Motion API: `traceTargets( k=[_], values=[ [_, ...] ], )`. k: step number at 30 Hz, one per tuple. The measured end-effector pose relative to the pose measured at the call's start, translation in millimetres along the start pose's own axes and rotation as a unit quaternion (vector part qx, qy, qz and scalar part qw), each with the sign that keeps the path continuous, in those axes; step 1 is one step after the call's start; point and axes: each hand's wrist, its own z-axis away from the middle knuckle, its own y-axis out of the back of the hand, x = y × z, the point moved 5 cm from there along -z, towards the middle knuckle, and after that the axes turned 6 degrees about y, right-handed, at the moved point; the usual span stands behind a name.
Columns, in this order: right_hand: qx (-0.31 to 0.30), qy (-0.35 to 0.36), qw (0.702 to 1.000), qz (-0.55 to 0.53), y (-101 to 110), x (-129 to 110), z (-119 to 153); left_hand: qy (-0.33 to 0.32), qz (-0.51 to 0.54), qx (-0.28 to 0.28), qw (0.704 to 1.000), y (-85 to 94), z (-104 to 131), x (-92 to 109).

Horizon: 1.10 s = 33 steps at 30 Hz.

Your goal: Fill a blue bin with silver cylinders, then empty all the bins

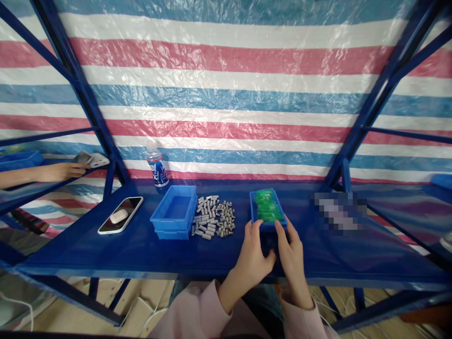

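A small blue plastic bin point(253, 207) filled with green plastic packets point(268, 207) sits on the blue table, right of its middle. My left hand point(252, 254) has its fingertips on the bin's near left corner, the thumb lower down and apart from them. On the near right corner, the fingers of my right hand point(293, 252) press against the rim. Between them, my two hands hold the bin at its near end. Left of it lie a pile of short grey metal cylinders point(205, 219) and a pile of smaller metal pieces point(226, 219).
Stacked blue bins point(173, 219) stand left of the metal pieces. A phone point(125, 207) with a white case point(119, 216) on it lies farther left. A bottle point(157, 167) stands behind. Another person's hand point(65, 171) reaches over a neighbouring shelf. Blue frame posts point(374, 101) flank the table.
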Motion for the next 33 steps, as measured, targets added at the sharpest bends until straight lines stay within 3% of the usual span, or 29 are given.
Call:
traceTargets(
  k=[7, 15, 20, 24, 28, 33],
  values=[
    [0.074, 0.080, 0.993, 0.049, 5, -32, 6, 0.019, 0.090, -0.061, 0.994, -7.0, 3, -2],
    [0.048, 0.106, 0.993, 0.031, -11, -36, 10, 0.058, -0.125, 0.044, 0.990, 2.2, 9, -6],
    [0.001, 0.031, 0.999, -0.042, -26, -23, 8, 0.065, -0.143, 0.059, 0.986, 1.2, 9, -11],
    [-0.044, -0.037, 0.998, -0.038, -28, -11, 5, 0.058, -0.126, 0.077, 0.987, 1.4, 9, -11],
    [-0.096, -0.038, 0.995, -0.018, -28, -11, 5, 0.053, -0.103, 0.085, 0.990, 3.7, 9, -10],
    [-0.089, -0.031, 0.995, -0.014, -26, -13, 6, 0.032, -0.085, 0.073, 0.993, 3.5, 8, -10]
  ],
)
